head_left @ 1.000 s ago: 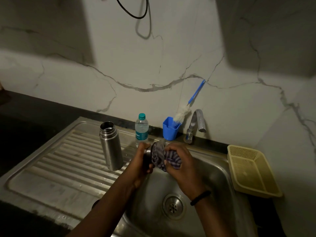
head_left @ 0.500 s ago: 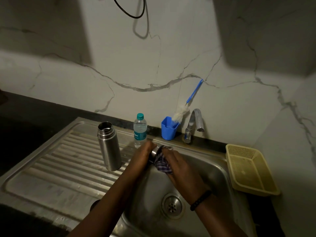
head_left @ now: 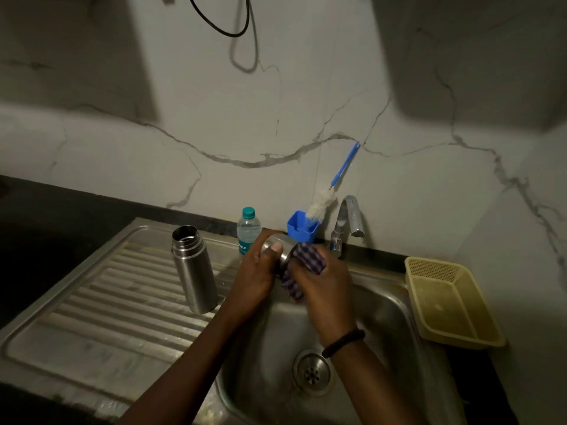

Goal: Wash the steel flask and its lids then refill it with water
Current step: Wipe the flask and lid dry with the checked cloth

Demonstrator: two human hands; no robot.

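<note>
Head view: left hand (head_left: 256, 273) grips round steel lid (head_left: 277, 251) above sink basin (head_left: 383, 308); right hand (head_left: 323, 283) clutches checked purple cloth (head_left: 302, 265) against it. Open cylindrical steel flask (head_left: 193, 269) upright on drainboard (head_left: 101, 305).

The steel lid (head_left: 277, 250) shows only a curved strip of metal; the left hand (head_left: 257, 271) covers its near side and the checked cloth (head_left: 302, 268) hides its far end. The right hand (head_left: 325, 286) buries most of that cloth in its grip. The plastic bottle (head_left: 248, 230) has its lower part hidden behind the left hand, and its label print is too small to read. Both forearms run off the bottom edge.
</note>
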